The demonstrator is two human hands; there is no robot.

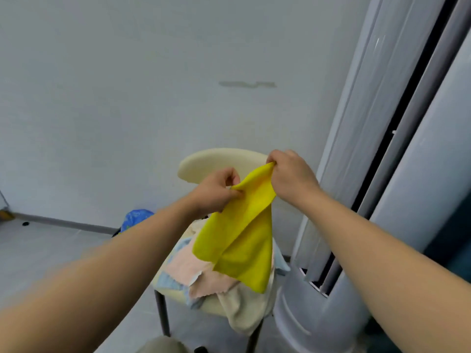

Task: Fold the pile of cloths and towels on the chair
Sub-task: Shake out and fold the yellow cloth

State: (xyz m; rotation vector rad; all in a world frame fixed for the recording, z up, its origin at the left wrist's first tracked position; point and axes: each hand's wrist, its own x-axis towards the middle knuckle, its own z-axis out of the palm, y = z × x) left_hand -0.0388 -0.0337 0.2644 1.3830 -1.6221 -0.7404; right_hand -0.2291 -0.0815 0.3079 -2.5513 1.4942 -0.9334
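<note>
A bright yellow cloth (239, 240) hangs in the air above the chair, held up by both hands. My left hand (216, 191) pinches its upper edge on the left. My right hand (290, 177) grips the top corner, a little higher and to the right. Under the cloth, a cream chair (216, 161) carries a loose pile of cloths (204, 273): pink, pale blue and cream pieces. A cream towel (244, 312) droops over the seat's front edge. The yellow cloth hides part of the pile.
A tall grey standing air conditioner (356, 225) rises close to the chair's right side. A plain wall stands behind. A blue bag (135, 217) lies on the tiled floor to the left of the chair, behind my left forearm.
</note>
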